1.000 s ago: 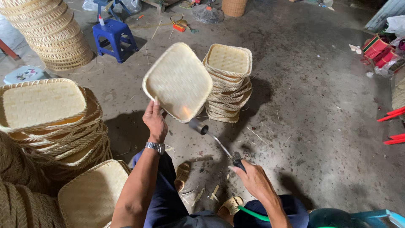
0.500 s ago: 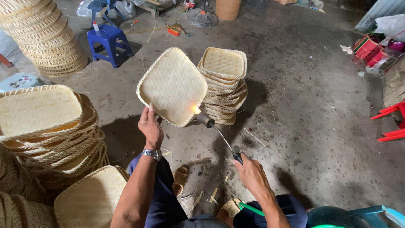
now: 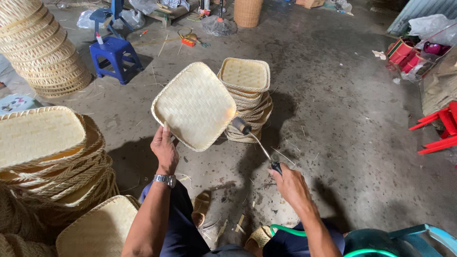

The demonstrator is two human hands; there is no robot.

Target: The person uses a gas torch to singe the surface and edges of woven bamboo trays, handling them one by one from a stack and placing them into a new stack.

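My left hand point(image 3: 164, 148) grips the near corner of a square woven bamboo tray point(image 3: 194, 105), held up and tilted with its underside toward me. My right hand point(image 3: 290, 185) holds a gas torch point(image 3: 257, 143) by its black handle; the nozzle points at the tray's right edge, where a faint orange glow shows. A green hose point(image 3: 290, 231) runs from the torch toward my lap. Just behind the tray stands a stack of similar trays point(image 3: 246, 97) on the concrete floor.
A tall stack of woven trays point(image 3: 47, 152) is at my left, another tray point(image 3: 97, 231) by my left knee. Round baskets point(image 3: 43, 47) are piled far left beside a blue stool point(image 3: 115, 57). Red plastic items point(image 3: 440, 126) lie at the right.
The tray has swung further left and tilted more toward me. The torch nozzle now meets the tray's right edge instead of its lower part.
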